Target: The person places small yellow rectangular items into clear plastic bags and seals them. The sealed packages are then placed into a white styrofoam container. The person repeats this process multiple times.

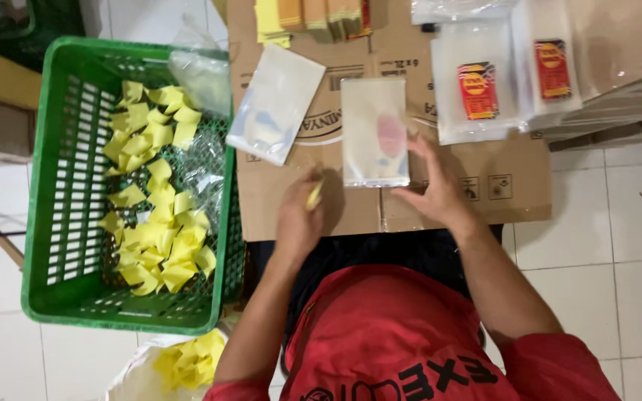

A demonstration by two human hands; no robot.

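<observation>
The left hand (299, 219) grips a small yellow piece (313, 196) while the open right hand (436, 194) steadies the clear pouch (374, 132) on the cardboard (351, 208); keeping the pouch flat seems wise.

Clear rectangular pouch (374, 134) flat on printed brown cardboard (440, 200), second clear pouch (276, 104) tilted at its left, stacked clear bags (477, 89) upper right bearing red-and-yellow rectangular labels (478, 90).

A flattened brown cardboard sheet (440, 200) covers the white tiled floor (596, 238). Clear plastic pouches (276, 104) lie mid-sheet, red-labelled pouches (477, 93) near its far right corner. A green plastic crate (46, 186) stands beside its left edge.
</observation>
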